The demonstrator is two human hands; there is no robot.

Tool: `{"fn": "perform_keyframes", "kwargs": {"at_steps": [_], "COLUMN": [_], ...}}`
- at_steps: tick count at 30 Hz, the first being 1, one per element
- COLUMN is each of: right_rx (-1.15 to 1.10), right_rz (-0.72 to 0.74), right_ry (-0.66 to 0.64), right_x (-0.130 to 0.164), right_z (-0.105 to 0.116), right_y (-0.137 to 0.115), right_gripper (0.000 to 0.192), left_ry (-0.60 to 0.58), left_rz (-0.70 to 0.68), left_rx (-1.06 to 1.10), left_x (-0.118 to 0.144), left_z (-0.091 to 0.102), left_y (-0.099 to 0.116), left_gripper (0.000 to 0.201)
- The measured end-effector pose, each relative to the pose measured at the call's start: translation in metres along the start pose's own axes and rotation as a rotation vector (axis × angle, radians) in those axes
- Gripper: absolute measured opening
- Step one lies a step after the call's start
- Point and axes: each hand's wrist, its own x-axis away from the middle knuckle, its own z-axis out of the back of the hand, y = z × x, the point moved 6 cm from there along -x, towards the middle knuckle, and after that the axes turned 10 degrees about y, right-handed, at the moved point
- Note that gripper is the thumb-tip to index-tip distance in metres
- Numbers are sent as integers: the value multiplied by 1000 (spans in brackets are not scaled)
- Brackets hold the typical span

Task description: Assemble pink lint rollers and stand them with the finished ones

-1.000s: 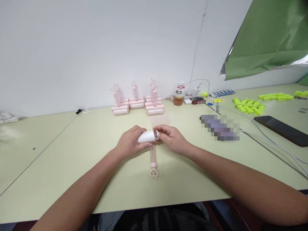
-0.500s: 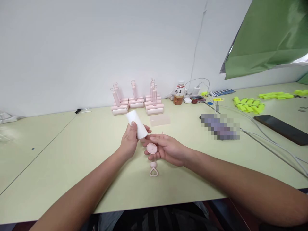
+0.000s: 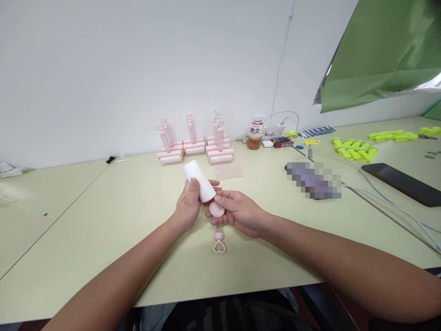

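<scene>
My left hand [image 3: 188, 204] is wrapped round a white sticky-paper roll [image 3: 199, 180], tilted with its lower end toward my right hand. My right hand [image 3: 237, 209] pinches a round pink end cap [image 3: 217, 209] close to that lower end of the roll. Below the cap, a pink lint-roller handle [image 3: 219, 236] with a heart-shaped loop points toward me, its upper part hidden by my right fingers. Whether the handle rests on the table or in the fingers I cannot tell. A pale pink, clear cover [image 3: 228, 172] lies just beyond my hands.
Several pink lint rollers [image 3: 220, 154] stand against the wall. To their right are a drink bottle [image 3: 255, 133], a charger with white cables [image 3: 280, 129], a blurred-out object [image 3: 312, 180], a dark phone [image 3: 401, 183] and several neon-yellow pieces [image 3: 354, 149].
My left hand has brought the roll slightly right and down, closer to the cap. My right hand has lifted the cap a little toward the roll's lower end.
</scene>
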Motion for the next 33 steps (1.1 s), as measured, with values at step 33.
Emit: {"fn": "perform_keyframes", "kwargs": {"at_steps": [33], "right_rx": [-70], "right_rz": [-47], "right_ry": [31], "right_x": [-2], "right_z": [-6], "right_y": [6], "right_gripper": [9], "left_ry": [139], "left_rz": [-153], "left_rx": [-22], "left_x": [2], "left_z": [0], "left_y": [7], "left_gripper": [62]}}
